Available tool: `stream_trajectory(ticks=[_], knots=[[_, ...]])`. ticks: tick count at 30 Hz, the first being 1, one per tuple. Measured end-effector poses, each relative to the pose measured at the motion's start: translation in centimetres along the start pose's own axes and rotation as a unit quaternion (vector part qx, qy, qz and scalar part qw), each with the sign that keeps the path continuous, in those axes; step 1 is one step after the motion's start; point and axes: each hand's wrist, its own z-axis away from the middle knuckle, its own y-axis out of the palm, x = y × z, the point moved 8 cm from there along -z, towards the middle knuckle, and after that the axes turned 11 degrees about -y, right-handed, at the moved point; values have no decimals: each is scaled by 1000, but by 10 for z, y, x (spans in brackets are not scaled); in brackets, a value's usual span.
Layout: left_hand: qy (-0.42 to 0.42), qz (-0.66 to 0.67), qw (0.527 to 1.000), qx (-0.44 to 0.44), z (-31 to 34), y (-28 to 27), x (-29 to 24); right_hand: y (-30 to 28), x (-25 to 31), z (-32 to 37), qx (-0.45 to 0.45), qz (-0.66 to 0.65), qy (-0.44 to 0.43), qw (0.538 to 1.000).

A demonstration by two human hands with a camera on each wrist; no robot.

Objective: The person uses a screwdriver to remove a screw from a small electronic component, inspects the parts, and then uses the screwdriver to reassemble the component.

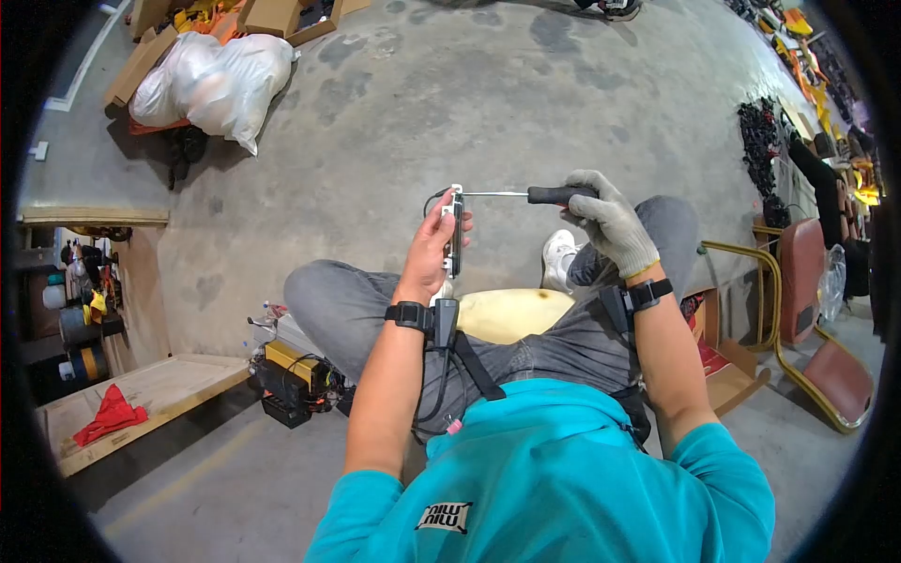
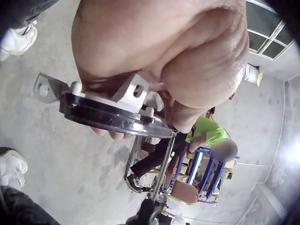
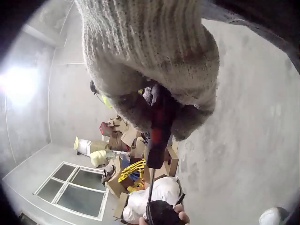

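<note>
The mounting plate point(image 1: 456, 230) is off the floor point(image 1: 394, 113), held edge-on in front of my knees, and I have it in my bare left hand point(image 1: 427, 258). The fingers and thumb curl round it and pinch it along its length. From the left wrist view the plate point(image 2: 112, 112) shows a dark disc with a bright rim and white tabs with holes, and the left hand point(image 2: 164, 47) wraps over its top. A thin black cable point(image 1: 434, 199) loops off its upper end.

My gloved right hand point(image 1: 610, 220) is clenched round the black handle of the screwdriver point(image 1: 554, 195). The shaft runs level across to the plate's upper end, and the tip meets it there. In the right wrist view the screwdriver point(image 3: 159, 126) hangs out of the glove point(image 3: 154, 51) towards the plate.

White plastic bags point(image 1: 216, 80) lie by the floor's far left edge. A red cloth point(image 1: 111, 413) rests on a wooden board at the left, and a red chair point(image 1: 817, 310) stands at the right.
</note>
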Motion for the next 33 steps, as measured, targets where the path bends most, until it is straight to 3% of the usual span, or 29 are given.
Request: stream_trajectory(ticks=[2,4,5,8,10,11,14,16,17,18,20,24,26,30,33], knots=[[-6,-3,1000,-5,0,-1,1,-1,4,0,-13,-13,-3,1000],[-3,4,1000,-6,0,-1,0,-1,-12,4,6,-13,120,993],[-5,4,1000,-5,1,-1,0,-4,-14,3,4,-14,120,993],[-6,5,1000,-8,1,1,-1,-5,-16,1,25,-21,101,994],[-9,5,1000,-14,1,-1,0,-5,-2,-3,-5,7,-9,1000],[-8,5,1000,-14,1,-2,0,-3,-1,-2,-4,7,-9,1000],[-6,8,1000,-12,1,-2,0,-1,-4,0,9,5,34,999],[-6,24,1000,-1,2,0,1,-3,-20,4,37,15,142,989],[-6,24,1000,0,2,1,1,-6,-20,5,33,19,149,988],[-7,21,1000,-4,1,0,0,-4,-23,6,33,19,148,988],[-7,18,1000,-9,1,-2,0,-7,-12,-3,-1,13,24,1000],[-3,13,1000,-5,0,-2,0,-5,-4,-2,38,10,24,999],[-6,15,1000,-8,1,-1,-1,-2,-16,4,16,-18,125,992],[-2,26,1000,0,0,0,0,-2,-13,3,31,-4,114,993],[-4,31,999,-8,0,-2,1,-6,-10,-1,-9,-19,60,998]])
